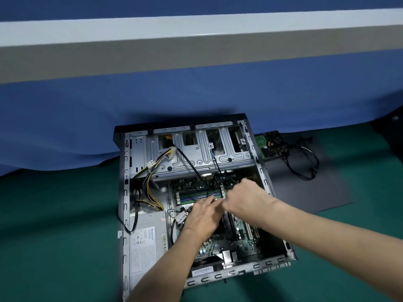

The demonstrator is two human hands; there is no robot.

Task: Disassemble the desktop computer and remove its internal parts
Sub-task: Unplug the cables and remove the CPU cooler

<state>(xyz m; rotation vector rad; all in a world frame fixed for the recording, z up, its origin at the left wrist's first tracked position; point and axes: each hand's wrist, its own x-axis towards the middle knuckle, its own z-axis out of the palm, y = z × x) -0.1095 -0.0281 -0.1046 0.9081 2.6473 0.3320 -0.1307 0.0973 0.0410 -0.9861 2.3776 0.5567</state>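
Open desktop case [125,192] lying on its side on a green mat [54,236], its far end against the mat's far edge, where a blue cloth [196,94] hangs down. Just right of the case a dark grey flat panel [305,192] rests on the mat, carrying at its far corner a drive with its green circuit board up [272,147] and a loose loop of black cable [305,164]. Inside, both forearms cross the near half of the motherboard [239,240] and hide its centre. A yellow-and-black wire bundle [150,184] arcs from the left wall up onto the drive cage [196,153], and a black lead runs from the cage down to the board. The left hand [202,216] and right hand [244,199] meet at the right end of the memory slots [192,196]. The right hand's fingers are curled and the left's lightly bent, but motion blur hides whether either grips anything. A silver labelled power supply [148,236] fills the near left corner, and a black fan [207,263] sits at the near wall. The chassis is bare stamped sheet metal with ribbed, slotted walls and a black front bezel.
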